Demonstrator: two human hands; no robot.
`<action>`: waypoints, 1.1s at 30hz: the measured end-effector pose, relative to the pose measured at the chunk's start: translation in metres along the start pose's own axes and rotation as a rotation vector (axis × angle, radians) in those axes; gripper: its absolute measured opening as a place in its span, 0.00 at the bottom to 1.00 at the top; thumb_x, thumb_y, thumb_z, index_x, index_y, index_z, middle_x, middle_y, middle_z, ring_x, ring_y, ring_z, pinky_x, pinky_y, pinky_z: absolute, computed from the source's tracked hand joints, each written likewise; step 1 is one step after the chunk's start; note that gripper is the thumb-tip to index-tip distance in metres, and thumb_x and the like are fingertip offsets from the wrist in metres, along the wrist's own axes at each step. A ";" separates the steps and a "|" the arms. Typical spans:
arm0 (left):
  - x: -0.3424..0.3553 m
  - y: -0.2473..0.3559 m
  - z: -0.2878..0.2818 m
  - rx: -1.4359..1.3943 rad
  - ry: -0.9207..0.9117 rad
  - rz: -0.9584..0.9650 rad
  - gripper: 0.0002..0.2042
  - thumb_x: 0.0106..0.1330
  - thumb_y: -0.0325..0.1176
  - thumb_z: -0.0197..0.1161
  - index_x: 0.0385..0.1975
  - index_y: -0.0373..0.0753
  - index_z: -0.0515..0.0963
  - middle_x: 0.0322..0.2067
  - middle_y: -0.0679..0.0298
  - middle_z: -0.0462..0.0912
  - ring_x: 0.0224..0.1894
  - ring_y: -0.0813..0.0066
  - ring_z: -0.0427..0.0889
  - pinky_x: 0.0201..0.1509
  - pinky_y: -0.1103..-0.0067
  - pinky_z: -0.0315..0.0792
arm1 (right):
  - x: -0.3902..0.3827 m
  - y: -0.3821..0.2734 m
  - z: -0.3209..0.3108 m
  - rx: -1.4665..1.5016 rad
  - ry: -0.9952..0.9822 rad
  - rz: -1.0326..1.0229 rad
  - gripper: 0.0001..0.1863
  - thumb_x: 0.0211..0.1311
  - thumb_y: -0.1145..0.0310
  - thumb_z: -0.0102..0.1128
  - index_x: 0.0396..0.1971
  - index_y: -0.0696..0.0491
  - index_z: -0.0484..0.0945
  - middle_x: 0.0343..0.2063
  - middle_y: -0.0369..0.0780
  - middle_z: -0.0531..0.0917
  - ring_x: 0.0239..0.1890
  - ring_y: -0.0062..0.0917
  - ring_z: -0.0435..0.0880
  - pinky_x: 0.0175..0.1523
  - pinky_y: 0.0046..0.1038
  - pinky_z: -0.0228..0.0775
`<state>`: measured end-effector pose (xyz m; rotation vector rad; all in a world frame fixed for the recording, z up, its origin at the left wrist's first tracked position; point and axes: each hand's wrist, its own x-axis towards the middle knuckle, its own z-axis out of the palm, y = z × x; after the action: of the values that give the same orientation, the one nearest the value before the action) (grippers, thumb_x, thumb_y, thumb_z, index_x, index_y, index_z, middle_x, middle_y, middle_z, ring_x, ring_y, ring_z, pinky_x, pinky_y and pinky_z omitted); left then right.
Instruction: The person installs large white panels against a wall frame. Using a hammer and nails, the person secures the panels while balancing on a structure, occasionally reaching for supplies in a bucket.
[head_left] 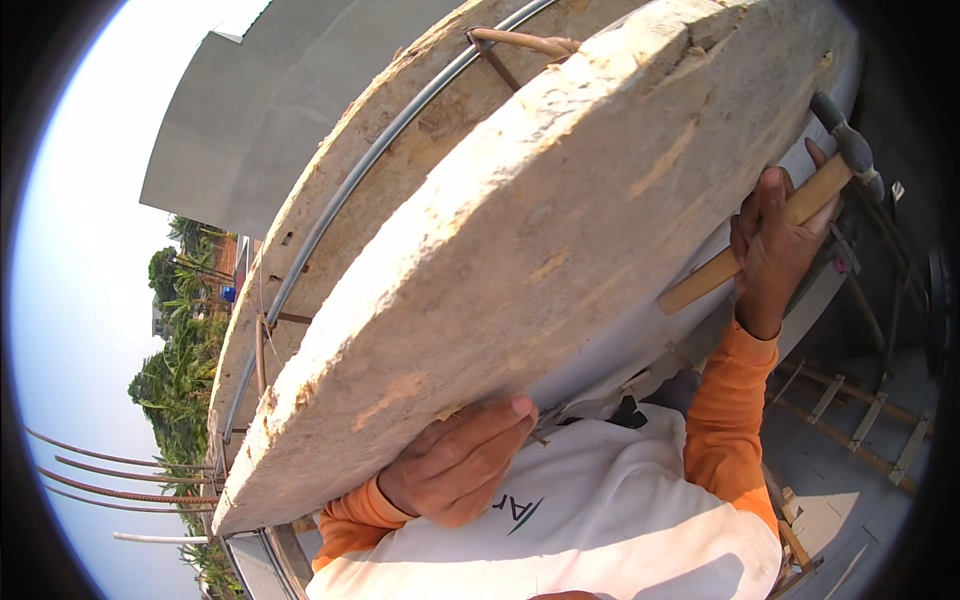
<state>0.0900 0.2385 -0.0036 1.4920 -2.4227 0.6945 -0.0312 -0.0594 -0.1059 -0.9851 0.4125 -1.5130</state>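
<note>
My right hand (775, 235) grips a hammer (705, 280) by its wooden handle, beside the upper right part of a pale, rough-edged board (480, 290). The dark metal hammer head lies beyond my fingers, close to the board's edge. Lower down, my left hand (465, 465) is against the board's near side in front of my chest. Its fingers are curled and pressed together; what they may hold is hidden.
Behind the near board runs a second board (345, 130), with a grey pipe (385, 135) and rusty bars between them. Several rebar ends (130, 475) jut out at left. A wooden ladder (865, 420) is below right. Trees stand beyond.
</note>
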 end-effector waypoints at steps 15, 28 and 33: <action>-0.012 0.008 0.006 -0.002 0.092 -0.073 0.07 0.46 0.22 0.67 0.25 0.26 0.83 0.39 0.53 0.86 0.47 0.62 0.83 0.44 0.75 0.76 | -0.110 0.022 -0.039 0.339 -0.390 -0.078 0.32 0.72 0.47 0.54 0.64 0.53 0.59 0.27 0.42 0.70 0.14 0.22 0.65 0.18 0.25 0.59; -0.007 0.008 0.000 0.051 0.022 -0.063 0.08 0.46 0.24 0.65 0.27 0.27 0.84 0.39 0.56 0.86 0.49 0.65 0.83 0.45 0.78 0.76 | -0.141 0.013 -0.030 -0.050 -1.156 -0.704 0.10 0.43 0.76 0.65 0.28 0.59 0.77 0.17 0.33 0.62 0.13 0.21 0.67 0.13 0.24 0.57; -0.009 0.007 0.000 0.071 0.019 -0.052 0.09 0.44 0.25 0.65 0.26 0.28 0.83 0.38 0.57 0.86 0.48 0.66 0.83 0.46 0.79 0.74 | -0.137 0.006 -0.025 0.016 -1.151 -0.742 0.09 0.41 0.74 0.65 0.24 0.57 0.76 0.17 0.32 0.61 0.13 0.21 0.67 0.12 0.23 0.57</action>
<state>0.0876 0.2483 -0.0093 1.5615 -2.3591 0.7873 -0.0582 0.0606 -0.1719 -1.9078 -0.8648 -1.2677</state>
